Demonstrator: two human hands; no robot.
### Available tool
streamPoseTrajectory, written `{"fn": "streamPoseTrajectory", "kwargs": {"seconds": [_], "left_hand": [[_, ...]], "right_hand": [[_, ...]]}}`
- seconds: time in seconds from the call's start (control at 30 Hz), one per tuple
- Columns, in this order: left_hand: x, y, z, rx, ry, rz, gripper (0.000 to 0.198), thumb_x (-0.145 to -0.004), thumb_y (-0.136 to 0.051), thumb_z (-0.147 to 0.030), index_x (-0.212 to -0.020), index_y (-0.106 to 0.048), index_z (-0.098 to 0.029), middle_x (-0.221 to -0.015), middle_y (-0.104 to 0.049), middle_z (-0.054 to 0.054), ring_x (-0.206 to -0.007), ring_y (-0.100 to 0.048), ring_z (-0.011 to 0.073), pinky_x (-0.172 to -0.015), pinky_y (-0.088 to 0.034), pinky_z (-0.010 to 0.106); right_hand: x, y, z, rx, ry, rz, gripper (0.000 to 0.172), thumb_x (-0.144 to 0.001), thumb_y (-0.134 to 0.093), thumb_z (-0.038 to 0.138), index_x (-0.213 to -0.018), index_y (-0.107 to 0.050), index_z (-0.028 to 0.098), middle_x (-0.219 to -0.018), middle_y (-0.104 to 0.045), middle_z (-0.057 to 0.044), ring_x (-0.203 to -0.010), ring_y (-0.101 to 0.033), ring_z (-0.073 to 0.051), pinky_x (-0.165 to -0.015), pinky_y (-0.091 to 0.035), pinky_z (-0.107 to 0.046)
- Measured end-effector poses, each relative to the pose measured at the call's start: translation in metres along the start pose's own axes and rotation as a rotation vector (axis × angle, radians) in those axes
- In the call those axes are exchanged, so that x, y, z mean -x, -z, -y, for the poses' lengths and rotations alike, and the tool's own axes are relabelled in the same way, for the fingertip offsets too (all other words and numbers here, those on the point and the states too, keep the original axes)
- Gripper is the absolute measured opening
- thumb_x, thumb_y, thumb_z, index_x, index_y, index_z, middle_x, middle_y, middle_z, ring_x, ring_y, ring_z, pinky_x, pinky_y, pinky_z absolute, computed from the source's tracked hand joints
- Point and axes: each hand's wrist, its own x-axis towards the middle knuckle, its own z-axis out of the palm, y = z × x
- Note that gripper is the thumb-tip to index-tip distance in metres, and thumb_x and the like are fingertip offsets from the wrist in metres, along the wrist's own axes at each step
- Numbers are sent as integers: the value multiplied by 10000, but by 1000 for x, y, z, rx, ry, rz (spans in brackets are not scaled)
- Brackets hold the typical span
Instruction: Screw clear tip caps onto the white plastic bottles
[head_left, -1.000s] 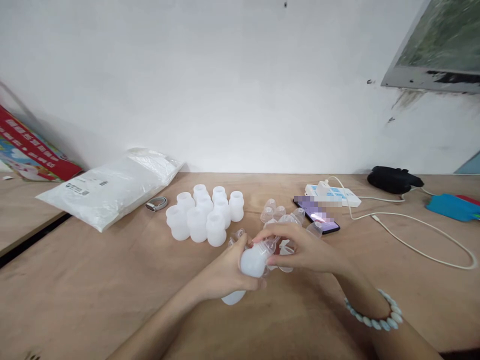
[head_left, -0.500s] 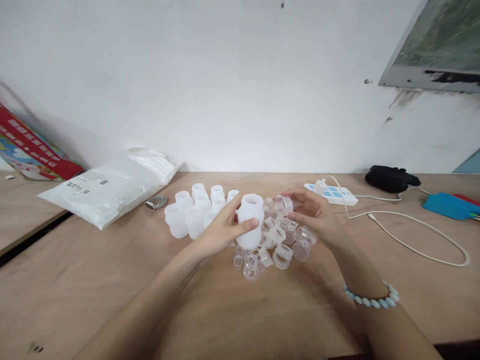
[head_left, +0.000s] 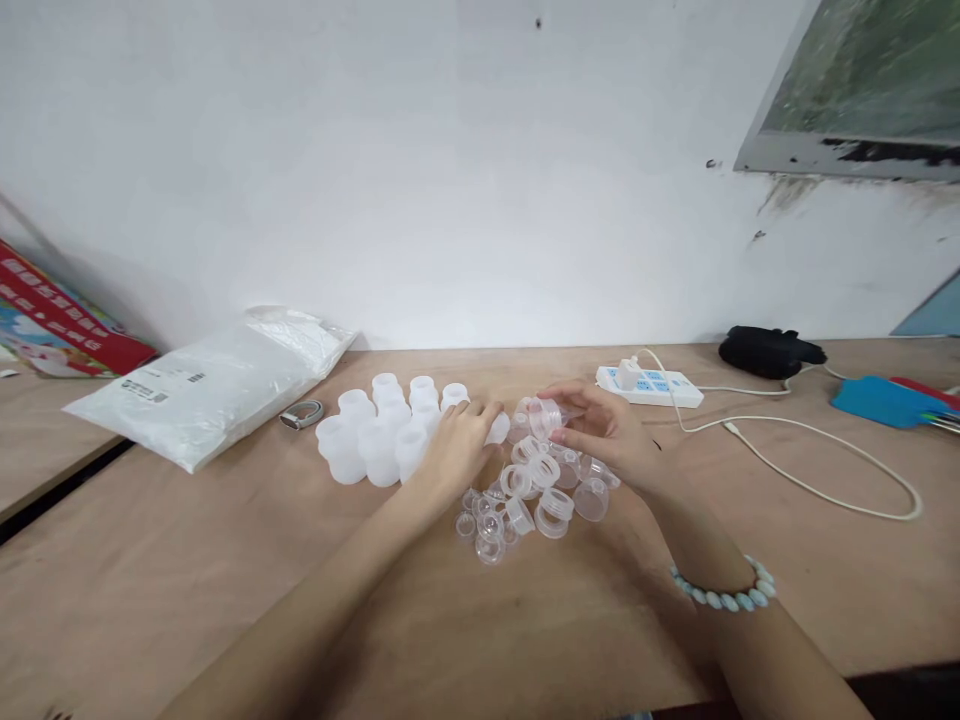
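Observation:
My left hand [head_left: 459, 440] is closed around a white plastic bottle [head_left: 498, 430], seen from the back of the hand. Most of that bottle is hidden; only a rounded white part shows past the fingers, so its exact tilt cannot be told. A clear plastic threaded cap [head_left: 546, 418] is pinched between the thumb and fingers of my right hand [head_left: 600, 425]. Beneath both hands lies a loose heap of clear threaded rings [head_left: 553, 512], with small clear domed caps [head_left: 490, 548] at its near side. Several open-mouthed white bottles [head_left: 379, 445] stand grouped beside my left hand.
Left of the bottles are a watch [head_left: 301, 414] and a white plastic package [head_left: 202, 395]. A power strip [head_left: 679, 390] with a white cable [head_left: 840, 455] lies on the right, near a black case [head_left: 769, 352] and a blue flat object [head_left: 885, 402].
My left hand has turned over with the bottle, which was upright and in plain sight before and is now mostly covered. My right hand keeps the clear cap. The view has shifted slightly.

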Motion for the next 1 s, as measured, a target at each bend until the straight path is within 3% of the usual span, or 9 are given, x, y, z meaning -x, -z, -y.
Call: {"fn": "streamPoseTrajectory", "kwargs": {"seconds": [0.13,0.47,0.73,1.0], "left_hand": [[5,8,1,-77,22,31,365,-818,-705,-159,-1162,-586,-142,-1067,-654,125,-1000,-628,319,-847,-478,404],[12,27,-1,-187,136,67,362,-855,-679,-265,-1180,-597,-130,-1124,-612,139,-885,-668,286,-736,-494,347],[12,30,2,-44,185,28,285,-827,-699,-305,-1049,-643,-135,-1079,-610,119,-860,-655,276,-647,-462,323],[14,22,4,311,133,-8,184,-829,-682,-323,-775,-624,-157,-782,-581,27,-669,-567,186,-617,-402,292]], "right_hand": [[1,-1,1,1,-20,20,308,-840,-766,262,-1134,-677,271,-1104,-633,-50,-970,-606,-205,-784,-513,-321],[0,-1,-3,-6,-26,57,315,-843,-760,281,-1143,-668,255,-1135,-642,-65,-1034,-607,-226,-838,-526,-351],[-1,-2,-1,-18,-31,39,303,-834,-762,275,-1122,-672,252,-1126,-654,-61,-1060,-607,-227,-837,-525,-341],[-1,-1,-3,-24,-34,33,307,-831,-767,277,-1122,-675,247,-1109,-649,-56,-1040,-604,-218,-807,-518,-321]]}}
